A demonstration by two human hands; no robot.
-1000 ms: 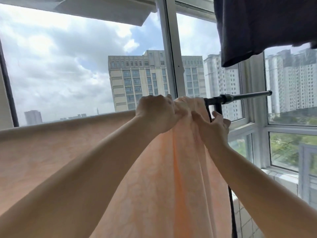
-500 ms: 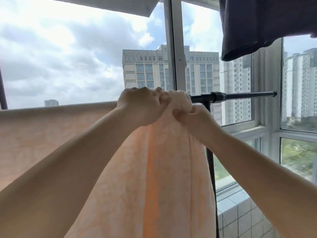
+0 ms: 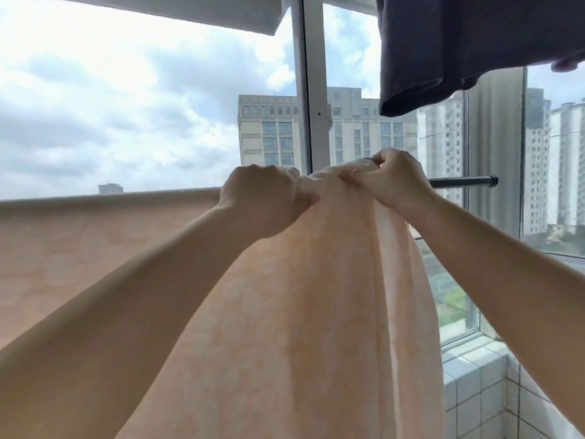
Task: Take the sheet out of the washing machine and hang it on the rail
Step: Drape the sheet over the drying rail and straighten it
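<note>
A pale peach sheet (image 3: 316, 312) hangs over a black rail (image 3: 462, 182) that runs across the window. The sheet covers most of the rail; only the rail's right end shows bare. My left hand (image 3: 262, 201) grips the bunched top fold of the sheet at the rail. My right hand (image 3: 392, 182) pinches the same bunched fold a little further right, over the rail. Left of my hands the sheet lies spread flat along the rail (image 3: 95, 236). The washing machine is out of sight.
A dark grey garment (image 3: 474, 45) hangs overhead at the upper right. A white window mullion (image 3: 311, 90) stands behind the rail. A white tiled sill and wall (image 3: 481, 391) lie at the lower right, close to the sheet's edge.
My right hand has moved rightward along the rail with the sheet's bunched edge, covering the rail's joint and upright. My left hand stays gripping the fold.
</note>
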